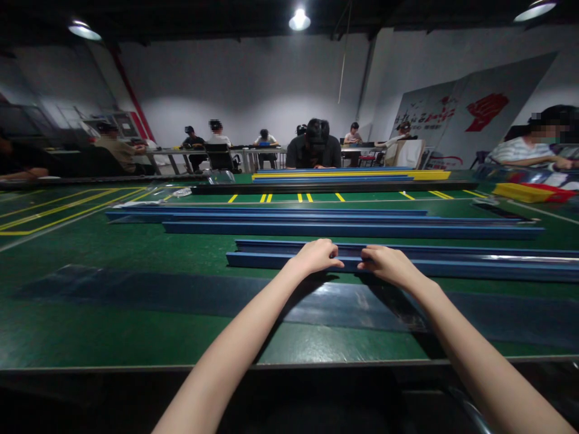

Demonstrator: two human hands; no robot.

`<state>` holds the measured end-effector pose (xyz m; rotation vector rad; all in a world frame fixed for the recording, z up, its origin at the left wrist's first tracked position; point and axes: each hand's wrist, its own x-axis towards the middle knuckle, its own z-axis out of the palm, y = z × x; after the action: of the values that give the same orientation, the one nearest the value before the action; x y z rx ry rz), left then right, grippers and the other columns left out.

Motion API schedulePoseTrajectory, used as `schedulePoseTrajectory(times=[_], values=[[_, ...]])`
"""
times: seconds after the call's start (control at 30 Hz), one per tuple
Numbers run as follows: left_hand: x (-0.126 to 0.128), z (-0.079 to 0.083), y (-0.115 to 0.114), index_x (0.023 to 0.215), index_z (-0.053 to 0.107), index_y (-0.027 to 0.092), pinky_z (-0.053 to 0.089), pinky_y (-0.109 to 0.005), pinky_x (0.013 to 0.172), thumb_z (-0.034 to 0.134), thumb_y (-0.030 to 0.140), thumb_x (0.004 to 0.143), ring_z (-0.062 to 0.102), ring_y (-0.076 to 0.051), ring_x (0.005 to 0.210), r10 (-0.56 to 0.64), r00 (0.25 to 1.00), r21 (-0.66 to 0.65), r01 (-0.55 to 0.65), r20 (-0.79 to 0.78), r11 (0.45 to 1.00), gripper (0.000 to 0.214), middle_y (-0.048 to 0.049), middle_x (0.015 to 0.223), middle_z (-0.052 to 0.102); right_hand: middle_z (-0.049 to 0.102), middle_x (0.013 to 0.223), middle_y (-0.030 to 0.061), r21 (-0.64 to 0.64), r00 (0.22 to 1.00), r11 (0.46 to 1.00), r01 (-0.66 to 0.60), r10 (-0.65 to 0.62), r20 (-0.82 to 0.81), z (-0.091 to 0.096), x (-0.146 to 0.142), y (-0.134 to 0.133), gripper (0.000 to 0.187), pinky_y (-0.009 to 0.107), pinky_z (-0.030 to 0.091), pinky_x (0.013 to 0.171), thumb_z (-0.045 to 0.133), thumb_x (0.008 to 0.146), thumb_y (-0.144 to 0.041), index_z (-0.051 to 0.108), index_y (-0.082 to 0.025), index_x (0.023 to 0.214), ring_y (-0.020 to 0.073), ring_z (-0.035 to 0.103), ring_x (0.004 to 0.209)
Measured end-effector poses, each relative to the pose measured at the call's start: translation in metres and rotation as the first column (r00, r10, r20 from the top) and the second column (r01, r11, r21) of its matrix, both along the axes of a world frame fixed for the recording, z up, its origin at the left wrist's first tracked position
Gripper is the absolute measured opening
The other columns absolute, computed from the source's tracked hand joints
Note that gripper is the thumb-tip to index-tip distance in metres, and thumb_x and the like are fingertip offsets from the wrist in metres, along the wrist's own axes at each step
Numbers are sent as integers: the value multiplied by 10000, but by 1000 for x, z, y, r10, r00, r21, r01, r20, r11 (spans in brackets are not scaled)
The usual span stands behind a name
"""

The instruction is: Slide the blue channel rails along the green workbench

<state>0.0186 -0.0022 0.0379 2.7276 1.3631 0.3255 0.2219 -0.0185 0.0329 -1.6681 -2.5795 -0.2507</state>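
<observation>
A long blue U-shaped channel (260, 260) lies across the green table in front of me. My left hand (317, 255) is closed on it, thumb at the near wall and fingers curled over the top. Just to the right, my right hand (388, 263) grips the same channel with its fingers bent inward. A short gap separates the two hands. Inside the channel's right part shows a shiny strip (511, 258). Nearer to me, a long see-through plastic strip (149, 291) lies flat beneath my forearms.
Several more blue channels (280, 228) lie behind, parallel to mine. Farther back are a black bar (344, 187) and yellow strips (434, 175). A dark phone-like slab (500, 211) and a yellow tray (522, 193) sit at right. A person (314, 147) sits opposite.
</observation>
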Motion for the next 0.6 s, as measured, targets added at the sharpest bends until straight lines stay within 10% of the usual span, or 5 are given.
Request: schedulePoseTrajectory(times=[0.6], values=[[-49, 11, -11, 818, 649, 200, 426, -278, 644, 538, 356, 773, 621, -233, 840, 179, 958, 114, -156, -225, 981, 196, -75, 900, 661, 627, 869, 60, 203, 996, 979, -19, 38, -86, -19, -19, -4, 246, 253, 349, 632, 511, 799, -422, 607, -198, 834, 188, 560, 834]])
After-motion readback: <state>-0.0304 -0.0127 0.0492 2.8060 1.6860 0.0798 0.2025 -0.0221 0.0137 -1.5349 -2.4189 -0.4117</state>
